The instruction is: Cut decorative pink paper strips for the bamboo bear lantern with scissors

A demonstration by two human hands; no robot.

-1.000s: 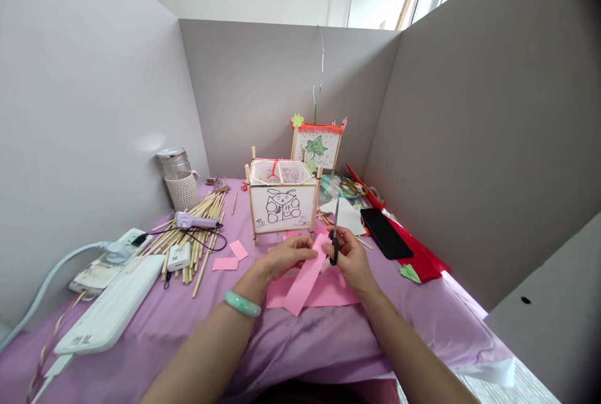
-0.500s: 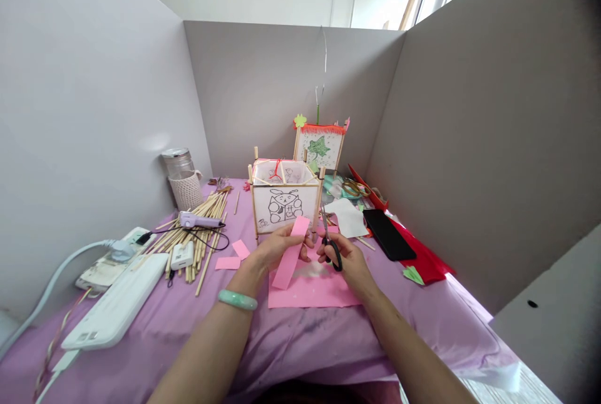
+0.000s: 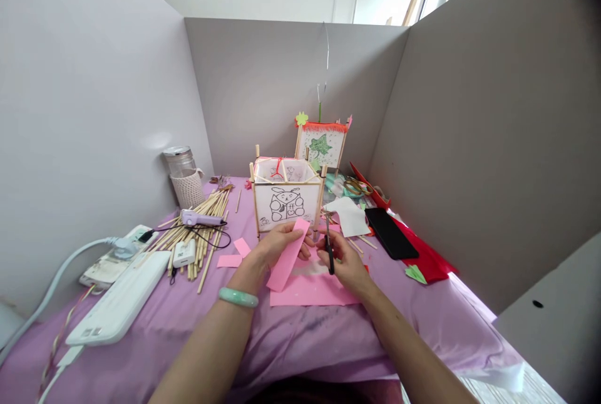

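A pink paper strip slants upward in my left hand, pinched between thumb and fingers. My right hand has its fingers around the black handles of a pair of scissors, whose blades point away from me, a little right of the strip and apart from it. Beneath both hands lies a larger pink sheet with part of its middle cut away. Just beyond them stands a square lantern of sticks and white panels, with a rabbit drawing on its front.
Left are thin wooden sticks, a purple glue gun, a white power bank, a power strip and a jar. Right lie a black phone and red material. A second lantern stands behind. Grey partitions enclose the table.
The scissors have turned in my right hand, so their handles now show edge-on. The pink strip has shifted slightly left at its lower end. The whole view has moved a little.
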